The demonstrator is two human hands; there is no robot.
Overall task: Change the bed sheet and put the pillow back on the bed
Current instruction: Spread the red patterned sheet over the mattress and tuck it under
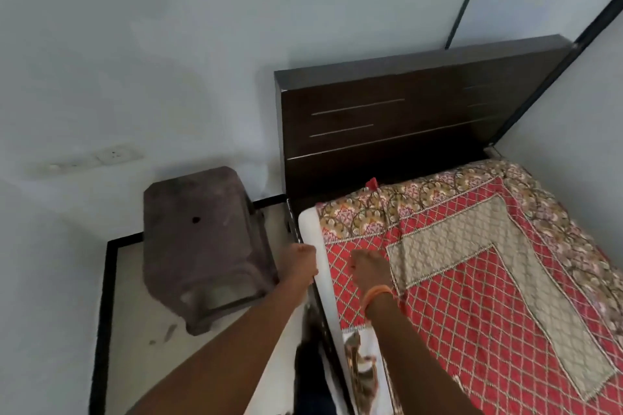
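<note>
Red patterned bed sheet fills the right half of the frame, both fists look curled on its edge, left hand at the white mattress side, right hand on top, so I'd tug evenly toward the corner; no pillow visible.

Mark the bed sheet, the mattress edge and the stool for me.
bed sheet (472, 296): head view, on its red lattice area.
mattress (308, 226): head view, on the bare white corner.
stool (199, 232): head view, on its brown top.
</note>
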